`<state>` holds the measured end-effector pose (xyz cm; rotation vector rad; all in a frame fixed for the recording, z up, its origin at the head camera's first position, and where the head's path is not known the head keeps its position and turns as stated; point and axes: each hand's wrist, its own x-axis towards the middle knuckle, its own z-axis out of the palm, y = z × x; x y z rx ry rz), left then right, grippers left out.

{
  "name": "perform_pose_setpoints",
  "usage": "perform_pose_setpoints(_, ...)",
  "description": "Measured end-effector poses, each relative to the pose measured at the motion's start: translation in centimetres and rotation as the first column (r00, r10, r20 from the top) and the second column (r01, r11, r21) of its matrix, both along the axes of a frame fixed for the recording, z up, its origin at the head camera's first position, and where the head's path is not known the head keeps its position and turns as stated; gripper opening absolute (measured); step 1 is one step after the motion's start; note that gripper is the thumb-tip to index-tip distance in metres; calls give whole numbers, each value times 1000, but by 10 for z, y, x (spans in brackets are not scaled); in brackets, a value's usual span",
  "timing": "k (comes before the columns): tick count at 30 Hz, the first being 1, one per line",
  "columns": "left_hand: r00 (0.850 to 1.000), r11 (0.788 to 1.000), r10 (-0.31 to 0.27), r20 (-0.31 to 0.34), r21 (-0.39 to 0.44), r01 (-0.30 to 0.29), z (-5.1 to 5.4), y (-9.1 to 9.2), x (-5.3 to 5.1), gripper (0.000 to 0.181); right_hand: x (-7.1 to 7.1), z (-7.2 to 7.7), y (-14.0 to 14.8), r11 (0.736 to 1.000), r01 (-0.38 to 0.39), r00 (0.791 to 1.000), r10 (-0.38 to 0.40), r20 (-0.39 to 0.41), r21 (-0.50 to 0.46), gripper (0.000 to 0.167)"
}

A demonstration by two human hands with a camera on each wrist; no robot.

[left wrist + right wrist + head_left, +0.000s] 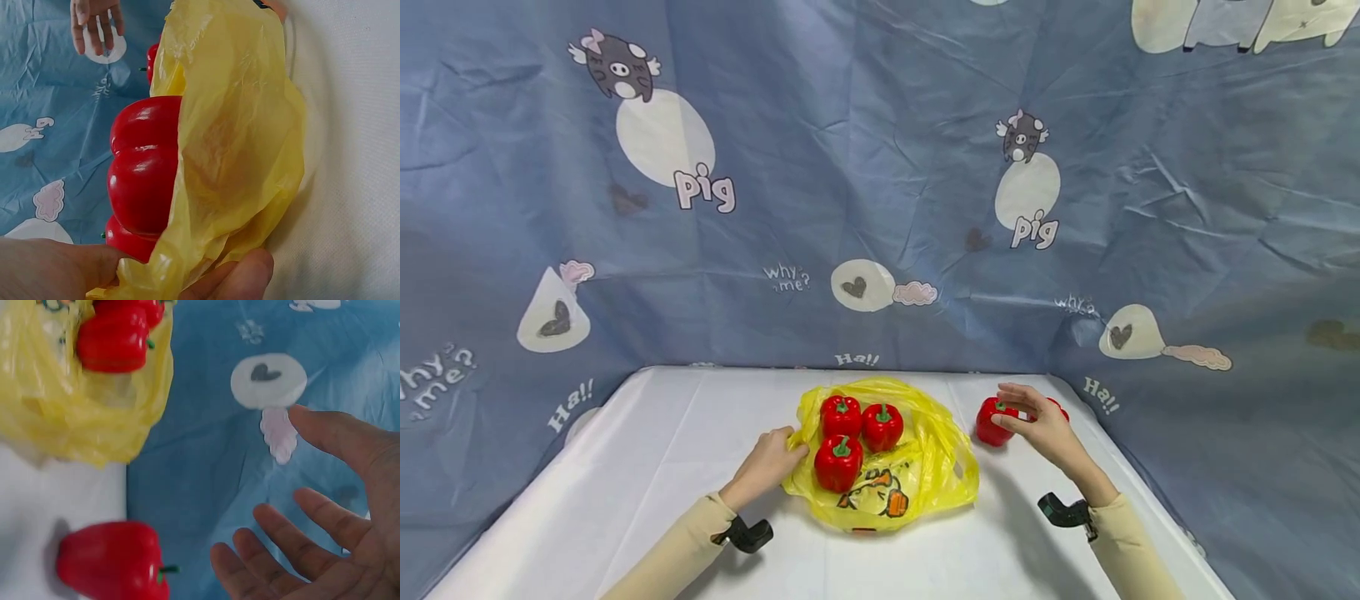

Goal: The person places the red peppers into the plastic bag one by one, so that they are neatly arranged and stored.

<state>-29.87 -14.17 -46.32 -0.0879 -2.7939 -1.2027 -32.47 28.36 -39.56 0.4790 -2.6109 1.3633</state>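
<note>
Three red peppers (838, 463) sit on a spread yellow plastic bag (940, 467). The left hand (769, 461) pinches the bag's left edge; in the left wrist view its thumb and fingers grip the yellow film (219, 137) beside a large red pepper (147, 169). Over to the right, the right hand (1037, 423) hovers by a red pepper (992, 422), partly in front of it, and another red pepper (1058, 408) shows behind the hand. In the right wrist view the right hand (312, 550) has its fingers spread, apart from the pepper (112, 559).
A white-covered table (700, 417) carries everything. Behind it and at both sides hangs a blue curtain (880, 208) with pig prints. Dark wrist-worn devices (748, 535) are on both arms.
</note>
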Motion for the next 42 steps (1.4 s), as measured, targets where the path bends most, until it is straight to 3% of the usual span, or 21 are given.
perform_pose_setpoints(5,1000,1000,8,1,6,-8,0,1,0,15,-11,-6,12,999,40,999,-39,30,-17,68)
perform_pose_setpoints(17,1000,1000,6,1,9,-6,-2,3,1,14,-37,-45,30,982,186,974,-186,129,14,77)
perform_pose_setpoints(22,1000,1000,4,-5,0,-4,-3,3,0,14,-43,-56,30,971,233,963,-237,130,43,79)
perform_pose_setpoints(28,1000,1000,14,0,6,-14,-5,3,-1,15,-51,-68,28,973,232,954,-229,193,4,83)
perform_pose_setpoints(34,1000,1000,12,5,8,-12,-8,4,-2,16,-57,-85,26,967,232,944,-197,263,-109,85)
perform_pose_setpoints(42,1000,1000,8,1,5,-8,-8,2,-2,15,-60,-94,20,954,254,947,-213,240,-157,87)
